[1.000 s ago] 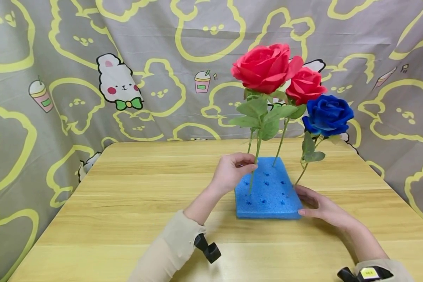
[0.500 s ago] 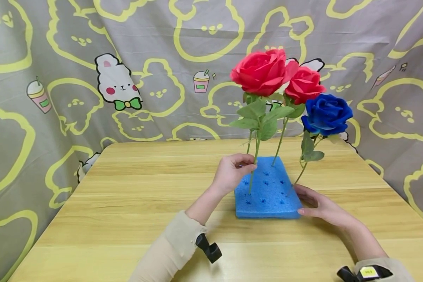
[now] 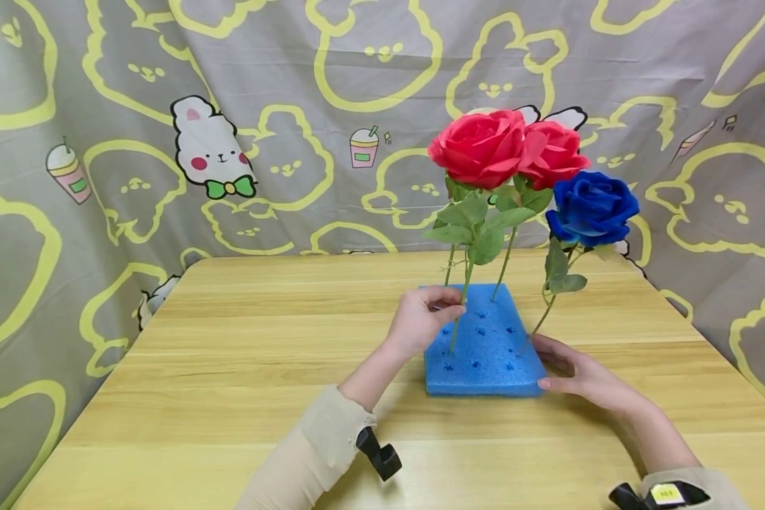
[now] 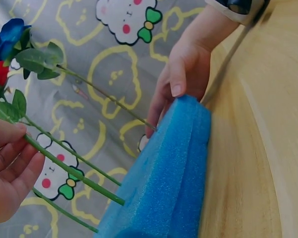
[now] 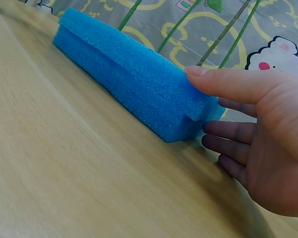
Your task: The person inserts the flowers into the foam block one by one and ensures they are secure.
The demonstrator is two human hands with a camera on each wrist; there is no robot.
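A blue foam block point(image 3: 494, 382) with star-shaped holes lies on the table, artificial roses standing in it. My left hand point(image 3: 417, 320) pinches the green stem of the front red rose point(image 3: 478, 149), whose lower end meets the foam at its left part. Behind it stand another red rose point(image 3: 553, 154) and one more stem, its bloom mostly hidden. A blue rose point(image 3: 593, 209) leans right from the block's right side. My right hand point(image 3: 586, 377) rests against the right front corner; in the right wrist view its thumb point(image 5: 225, 82) touches the foam's edge, fingers loosely bent beside it.
The wooden table point(image 3: 248, 354) extends to the left of the block and in front of it. A grey curtain point(image 3: 306, 78) with yellow cartoon outlines hangs behind and at both sides. Black camera mounts point(image 3: 379, 453) sit on both wrists.
The front red rose and my left hand have moved down slightly, and the bloom has shifted a little to the right over the last half second. My right hand and the foam stay put.
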